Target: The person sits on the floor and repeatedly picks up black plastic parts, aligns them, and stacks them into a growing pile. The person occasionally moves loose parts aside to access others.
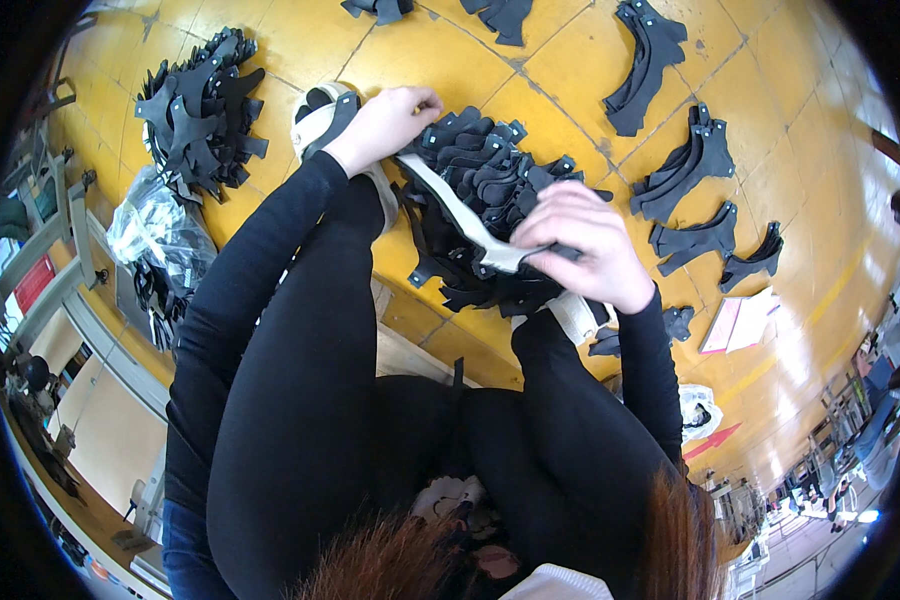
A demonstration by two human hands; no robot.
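My right hand [590, 240] is closed on the lower end of a long curved piece [455, 208], pale on the side that shows, with a black end at my fingers. The piece slants up and left across a heap of black cut pieces [480, 165], which look like leather or fabric. Beside its upper end is my left hand [390, 125], fingers curled in; whatever they hold is hidden. The heap lies on the floor between my feet, its pieces overlapping, some with small pale labels.
Another heap of black pieces [200, 120] lies at the left, above a clear plastic bag [155, 225]. Small stacks of black pieces [685, 165] are spread on the yellow tiled floor [530, 85] at the right, near pink-and-white papers [740, 320]. A metal frame [95, 300] stands at far left.
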